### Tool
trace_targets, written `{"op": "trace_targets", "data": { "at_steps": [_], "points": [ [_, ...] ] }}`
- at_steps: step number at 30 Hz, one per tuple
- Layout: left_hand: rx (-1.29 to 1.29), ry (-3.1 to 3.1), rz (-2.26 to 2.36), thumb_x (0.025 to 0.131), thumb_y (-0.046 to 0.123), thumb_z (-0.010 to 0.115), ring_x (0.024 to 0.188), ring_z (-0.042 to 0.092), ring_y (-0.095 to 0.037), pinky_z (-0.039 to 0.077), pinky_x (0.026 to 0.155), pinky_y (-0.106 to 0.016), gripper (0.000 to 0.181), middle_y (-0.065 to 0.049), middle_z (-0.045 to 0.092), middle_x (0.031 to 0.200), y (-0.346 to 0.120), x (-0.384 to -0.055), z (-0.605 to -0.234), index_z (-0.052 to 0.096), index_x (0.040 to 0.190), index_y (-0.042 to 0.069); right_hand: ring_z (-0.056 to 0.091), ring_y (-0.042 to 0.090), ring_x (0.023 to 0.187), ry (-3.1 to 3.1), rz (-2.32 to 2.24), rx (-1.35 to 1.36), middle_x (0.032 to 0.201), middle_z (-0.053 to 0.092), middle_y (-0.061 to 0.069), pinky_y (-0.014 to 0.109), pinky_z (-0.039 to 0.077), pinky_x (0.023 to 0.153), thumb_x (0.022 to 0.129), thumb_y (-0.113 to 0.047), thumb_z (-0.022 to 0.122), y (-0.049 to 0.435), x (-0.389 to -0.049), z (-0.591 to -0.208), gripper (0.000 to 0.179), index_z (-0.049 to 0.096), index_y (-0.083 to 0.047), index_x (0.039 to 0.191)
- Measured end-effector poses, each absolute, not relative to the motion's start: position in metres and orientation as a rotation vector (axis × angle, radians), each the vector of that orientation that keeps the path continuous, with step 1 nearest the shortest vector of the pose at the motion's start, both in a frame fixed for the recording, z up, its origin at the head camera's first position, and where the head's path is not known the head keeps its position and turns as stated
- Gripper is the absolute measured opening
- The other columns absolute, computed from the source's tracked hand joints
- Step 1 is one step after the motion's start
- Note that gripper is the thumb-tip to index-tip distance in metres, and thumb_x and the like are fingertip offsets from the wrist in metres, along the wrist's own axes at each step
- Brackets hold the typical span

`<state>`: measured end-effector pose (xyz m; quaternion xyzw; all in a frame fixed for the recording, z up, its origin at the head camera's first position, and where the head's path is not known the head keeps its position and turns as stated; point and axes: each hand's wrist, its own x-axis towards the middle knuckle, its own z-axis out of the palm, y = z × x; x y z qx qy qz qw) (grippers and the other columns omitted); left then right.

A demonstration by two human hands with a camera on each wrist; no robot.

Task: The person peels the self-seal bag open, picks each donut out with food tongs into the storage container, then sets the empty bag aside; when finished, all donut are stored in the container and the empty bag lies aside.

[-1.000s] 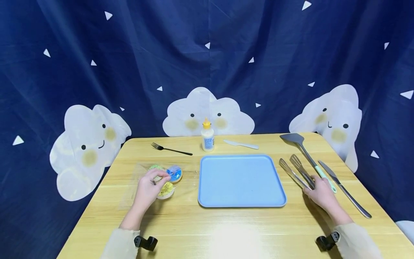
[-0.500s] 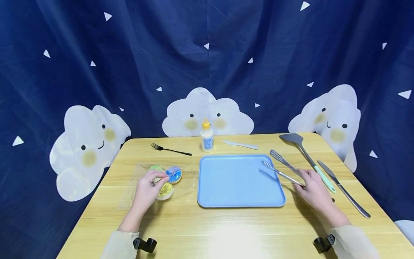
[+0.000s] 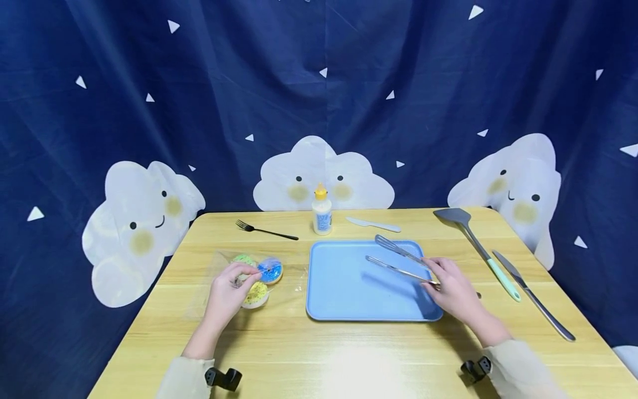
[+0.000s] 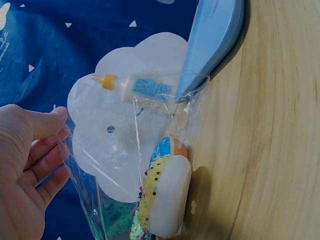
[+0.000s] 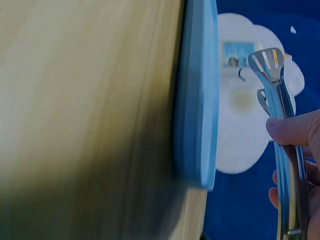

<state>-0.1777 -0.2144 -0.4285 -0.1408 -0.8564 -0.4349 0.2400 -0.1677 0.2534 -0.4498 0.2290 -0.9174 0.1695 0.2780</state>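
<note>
Left hand (image 3: 230, 288): fingertips pinching a clear plastic bag (image 4: 192, 117)
Right hand (image 3: 452, 288): gripping slotted metal tongs (image 3: 405, 253), well apart from the left
Tongs: above the blue tray (image 3: 344, 299), ends spread
Bag: over there, left of the tray, iced doughnuts (image 3: 269, 270) inside

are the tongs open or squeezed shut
Open: in the head view, the tongs show two slotted ends spread apart, held in the right hand.

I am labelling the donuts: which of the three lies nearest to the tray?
The blue-topped donut, rightmost in the head view, is nearest the tray; the yellow donut and green donut lie farther left.
</note>
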Motion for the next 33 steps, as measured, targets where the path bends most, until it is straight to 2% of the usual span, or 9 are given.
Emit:
{"op": "trace_targets", "data": {
  "at_steps": [13,22,33],
  "points": [
    [-0.414,-2.315,-1.176,0.077,0.007,0.076,0.092,0.058,-0.014,0.041,0.088,-0.016,0.008,0.008,0.065,0.086,-0.215,-0.178,-0.432,0.070,0.081,0.012,0.056,0.027,0.093,-2.482,0.502,0.754,0.107,0.058,0.013,0.042,0.050,0.073,0.071,-0.013,0.081,0.202,-0.181,-0.448,0.055,0.058,0.002,0.118],
    [-0.432,-2.275,-1.152,0.074,0.003,0.077,0.091,0.059,-0.015,0.041,0.089,-0.014,0.011,0.005,0.066,0.086,-0.216,-0.176,-0.432,0.071,0.082,0.009,0.054,0.017,0.082,-2.576,0.541,0.903,0.110,0.058,0.011,0.032,0.047,0.065,0.080,-0.021,0.074,0.156,-0.186,-0.446,0.051,0.057,0.001,0.122],
    [-0.442,-2.274,-1.174,0.075,0.002,0.076,0.089,0.059,-0.015,0.042,0.086,-0.015,0.010,0.003,0.067,0.085,-0.213,-0.174,-0.432,0.071,0.081,0.008,0.054,0.015,0.082,-2.612,0.596,1.061,0.103,0.059,0.007,0.029,0.047,0.066,0.082,-0.017,0.072,0.113,-0.194,-0.451,0.043,0.059,0.002,0.119]
  ]
}}
